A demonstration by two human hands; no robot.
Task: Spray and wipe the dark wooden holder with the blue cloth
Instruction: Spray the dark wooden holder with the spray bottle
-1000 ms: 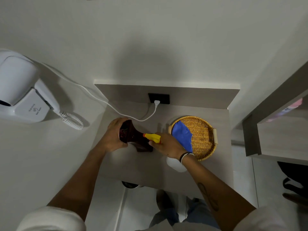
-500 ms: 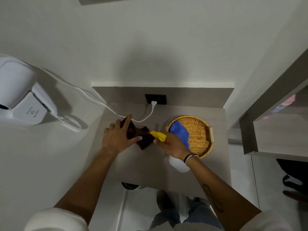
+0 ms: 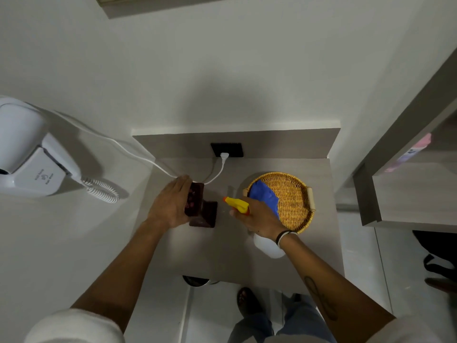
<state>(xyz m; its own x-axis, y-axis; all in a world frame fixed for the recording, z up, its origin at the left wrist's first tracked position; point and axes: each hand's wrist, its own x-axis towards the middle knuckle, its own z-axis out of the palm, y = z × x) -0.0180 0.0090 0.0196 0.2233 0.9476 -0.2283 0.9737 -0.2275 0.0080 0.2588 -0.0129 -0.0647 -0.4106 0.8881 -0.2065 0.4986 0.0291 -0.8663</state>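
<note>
A: Left hand [image 3: 170,206] lies flat, fingers together, pressed against the left face of the dark wooden holder [image 3: 200,209], which stands upright on the counter [image 3: 222,256].

B: Right hand [image 3: 257,217]?

A: Curled around the spray bottle [image 3: 247,211]; yellow nozzle aims at the holder, near but apart. Blue cloth [image 3: 265,198] waits in the wicker basket [image 3: 294,201].

B: Advice: brace firmly, mist the exposed faces lightly, avoid the socket [image 3: 226,150] behind.
</note>
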